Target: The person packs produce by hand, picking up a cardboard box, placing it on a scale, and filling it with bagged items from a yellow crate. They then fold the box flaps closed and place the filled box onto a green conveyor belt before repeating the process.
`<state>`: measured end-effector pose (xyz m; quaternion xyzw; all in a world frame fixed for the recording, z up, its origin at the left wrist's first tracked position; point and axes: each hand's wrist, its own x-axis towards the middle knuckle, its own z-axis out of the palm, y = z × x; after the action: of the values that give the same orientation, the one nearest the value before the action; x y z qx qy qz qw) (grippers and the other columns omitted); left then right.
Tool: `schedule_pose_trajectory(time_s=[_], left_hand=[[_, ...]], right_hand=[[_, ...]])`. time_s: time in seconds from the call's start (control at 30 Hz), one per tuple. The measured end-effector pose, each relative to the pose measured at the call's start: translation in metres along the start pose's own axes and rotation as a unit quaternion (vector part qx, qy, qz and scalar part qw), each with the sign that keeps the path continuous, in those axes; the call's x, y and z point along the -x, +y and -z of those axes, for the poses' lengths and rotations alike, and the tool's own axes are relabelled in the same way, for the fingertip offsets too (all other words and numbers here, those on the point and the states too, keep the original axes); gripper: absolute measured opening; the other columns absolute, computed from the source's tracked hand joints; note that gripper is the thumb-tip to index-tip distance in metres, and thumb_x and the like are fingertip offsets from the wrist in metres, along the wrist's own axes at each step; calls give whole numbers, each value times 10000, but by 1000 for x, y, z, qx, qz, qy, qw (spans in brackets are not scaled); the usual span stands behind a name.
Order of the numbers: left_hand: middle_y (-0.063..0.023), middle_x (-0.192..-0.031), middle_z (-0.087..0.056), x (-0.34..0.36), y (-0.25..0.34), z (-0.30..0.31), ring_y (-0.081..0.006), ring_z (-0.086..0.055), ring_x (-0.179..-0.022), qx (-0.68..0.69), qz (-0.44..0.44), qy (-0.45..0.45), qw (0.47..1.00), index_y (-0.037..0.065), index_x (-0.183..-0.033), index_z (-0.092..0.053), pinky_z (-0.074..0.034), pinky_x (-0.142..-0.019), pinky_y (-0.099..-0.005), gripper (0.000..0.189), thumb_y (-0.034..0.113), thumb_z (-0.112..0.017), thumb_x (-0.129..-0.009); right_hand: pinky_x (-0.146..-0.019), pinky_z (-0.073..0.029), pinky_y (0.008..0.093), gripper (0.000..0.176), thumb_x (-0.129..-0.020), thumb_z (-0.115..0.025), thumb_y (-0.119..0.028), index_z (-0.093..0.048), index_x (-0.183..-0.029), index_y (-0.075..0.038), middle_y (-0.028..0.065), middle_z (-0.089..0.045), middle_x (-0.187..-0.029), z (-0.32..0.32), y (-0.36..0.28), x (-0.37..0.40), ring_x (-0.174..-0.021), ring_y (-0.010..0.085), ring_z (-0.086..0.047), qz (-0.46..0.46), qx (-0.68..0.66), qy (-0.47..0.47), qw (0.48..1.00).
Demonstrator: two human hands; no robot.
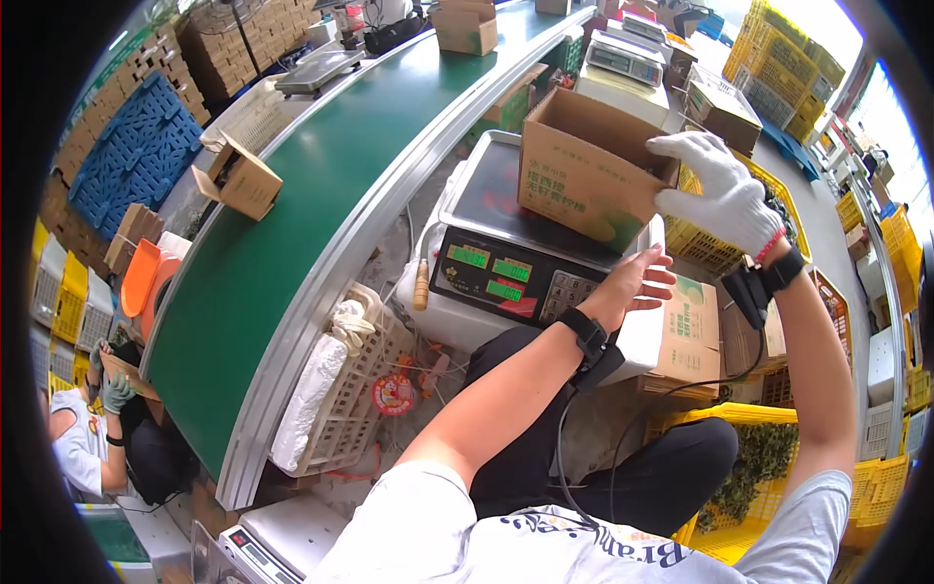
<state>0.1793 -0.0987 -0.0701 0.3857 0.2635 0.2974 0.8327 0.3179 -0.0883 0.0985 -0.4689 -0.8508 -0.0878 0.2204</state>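
Note:
A cardboard box (pixel 584 180) with green print and an open top rests on the black and silver weighing scale (pixel 516 273), whose green digits are lit. My right hand (pixel 725 190), in a white knitted glove, is at the box's right edge, with thumb and fingers spread apart around the corner. My bare left hand (pixel 637 282) is close to the box's lower right corner, over the scale's keypad side, its fingers stretched out. Both wrists wear black bands, and a cable runs from them.
Left of the scale runs a green conveyor belt (pixel 321 204) with a metal rail. An open carton (pixel 240 180) sits on it. Flattened cartons (pixel 686 336) are stacked right of the scale. A yellow crate (pixel 749 414) of green produce stands beside my leg. Another person (pixel 92 428) works at far left.

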Motion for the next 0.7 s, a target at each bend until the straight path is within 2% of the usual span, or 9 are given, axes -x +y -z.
schedule_pose_trajectory(time_s=[0.23, 0.33, 0.43, 0.5, 0.53, 0.57, 0.63, 0.67, 0.7], left_hand=[[-59, -1117, -688, 2, 0, -5, -176, -665, -983, -3, -8, -5, 1000, 100, -1228, -614, -518, -890, -332, 514, 557, -480, -1034], [-57, -1108, -689, 5, 1, -8, -165, -668, -957, -31, -9, -26, 999, 105, -1220, -620, -522, -878, -328, 503, 552, -484, -1034], [-53, -1093, -689, 5, 1, -8, -145, -667, -926, -32, -9, -32, 999, 109, -1208, -627, -526, -861, -314, 490, 545, -477, -1041], [-45, -1078, -687, 5, 0, -8, -132, -662, -916, -43, -3, -50, 998, 109, -1201, -619, -529, -848, -304, 485, 545, -478, -1041], [-45, -1078, -687, 7, 0, -10, -132, -662, -916, -42, -1, -48, 998, 109, -1201, -619, -529, -848, -304, 485, 545, -478, -1041], [-44, -1073, -688, 10, 2, -13, -131, -662, -916, -55, 12, -60, 997, 109, -1197, -616, -530, -846, -303, 478, 540, -478, -1043], [-46, -1058, -690, 11, 1, -14, -131, -666, -918, -78, 31, -82, 993, 110, -1187, -605, -536, -829, -293, 456, 523, -466, -1053], [-46, -1058, -690, 10, -1, -15, -131, -666, -918, -79, 30, -81, 993, 110, -1187, -605, -536, -829, -293, 456, 523, -466, -1053], [-48, -1056, -690, 9, -1, -17, -134, -668, -913, -92, 43, -83, 991, 109, -1190, -602, -539, -821, -291, 452, 517, -461, -1057]], right_hand=[[-1134, -399, 360, 570, -873, -727, -196, -568, -1402, -58, 147, -602, -1387, 49, -1, 55, -1313, 256, -553, -86, -85, 21, 992], [-1113, -411, 327, 466, -974, -592, -106, -536, -1427, -16, 117, -598, -1384, 67, 3, 125, -1282, 197, -559, -272, -222, 62, 934], [-1004, -461, 277, 340, -1018, -624, -257, -607, -1267, -26, 67, -631, -1209, 76, 37, 230, -1108, 148, -599, -440, -170, 83, 878], [-808, -486, 260, 273, -1024, -615, -335, -647, -1122, -83, -7, -615, -978, 58, 77, 338, -870, 92, -569, -561, -111, 159, 804], [-670, -455, 253, 234, -1012, -629, -367, -650, -1034, -134, -44, -600, -877, 44, 111, 417, -759, 78, -552, -654, -220, 160, 706], [-566, -397, 256, 256, -1004, -627, -413, -597, -913, -176, -60, -560, -781, 5, 149, 518, -643, 84, -520, -635, -309, 260, 658], [-477, -323, 294, 385, -968, -641, -497, -498, -770, -199, -57, -454, -636, -19, 94, 561, -511, 125, -402, -796, -328, 110, 498], [-482, -353, 335, 368, -965, -628, -507, -544, -790, -194, -38, -479, -643, -65, 74, 612, -533, 135, -435, -816, -333, 151, 448], [-547, -445, 397, 319, -956, -638, -501, -650, -931, -183, 17, -588, -735, -115, 97, 734, -605, 174, -528, -773, -394, 35, 496]])
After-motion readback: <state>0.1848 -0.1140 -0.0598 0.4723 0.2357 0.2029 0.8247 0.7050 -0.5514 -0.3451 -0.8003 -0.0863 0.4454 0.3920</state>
